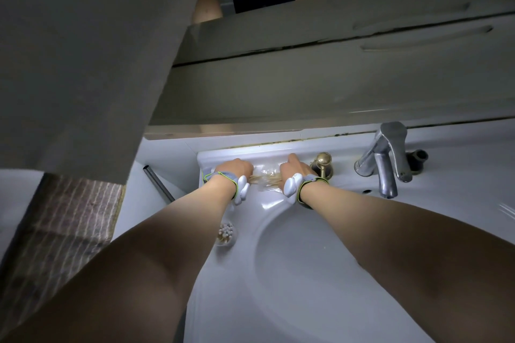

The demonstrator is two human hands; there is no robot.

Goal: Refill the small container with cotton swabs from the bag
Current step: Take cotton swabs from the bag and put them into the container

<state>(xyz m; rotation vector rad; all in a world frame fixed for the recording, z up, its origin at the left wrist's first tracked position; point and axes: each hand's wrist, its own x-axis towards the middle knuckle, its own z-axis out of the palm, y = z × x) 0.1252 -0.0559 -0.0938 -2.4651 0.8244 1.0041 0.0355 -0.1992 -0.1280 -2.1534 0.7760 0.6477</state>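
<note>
A clear plastic bag (pixel 266 178) of wooden-stick cotton swabs lies on the back ledge of the white sink (pixel 292 273). My left hand (pixel 235 168) grips its left end and my right hand (pixel 295 170) grips its right end, both with fingers curled on the plastic. The small clear container (pixel 227 233), with several swabs standing in it, sits on the sink's left rim, nearer to me and below my left wrist. Both wrists wear grey bands with white devices.
A brass knob (pixel 322 164) stands just right of my right hand. A chrome faucet (pixel 386 159) rises further right. An open cabinet door (pixel 83 64) hangs overhead at the left. A dark rod (pixel 158 184) leans left of the sink.
</note>
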